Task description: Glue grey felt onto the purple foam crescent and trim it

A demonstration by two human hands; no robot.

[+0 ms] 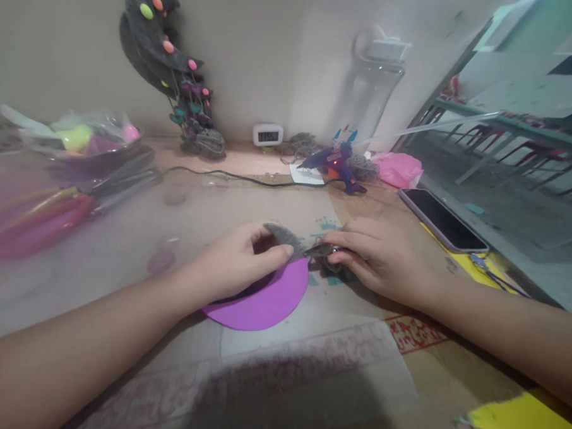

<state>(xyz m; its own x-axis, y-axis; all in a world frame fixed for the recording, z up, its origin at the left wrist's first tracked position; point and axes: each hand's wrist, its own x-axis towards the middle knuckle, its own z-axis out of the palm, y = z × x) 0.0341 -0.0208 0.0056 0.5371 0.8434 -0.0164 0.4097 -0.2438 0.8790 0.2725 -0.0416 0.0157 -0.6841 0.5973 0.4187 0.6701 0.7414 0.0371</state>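
Note:
My left hand (250,257) is closed, its thumb pressing on a grey, felt-like curved piece (283,237) that stands up at a slant. A rounded purple sheet (266,307), perhaps foam, spreads below that hand and meets the grey piece. From the right, my right hand (368,255) pinches a small dark metal pointed tool (321,249), its tip at the edge where grey and purple meet. Whether the tool is a pair of small scissors I cannot tell. My left fingers are partly hidden behind the grey piece.
Behind my hands stand a blue glue gun (335,162) with a cord, a white digital clock (268,135) and a clear bottle (378,96). A phone (445,220) lies right. Large scissors (72,205) and a bowl (117,145) are left. A grey decorated crescent (153,49) leans on the wall.

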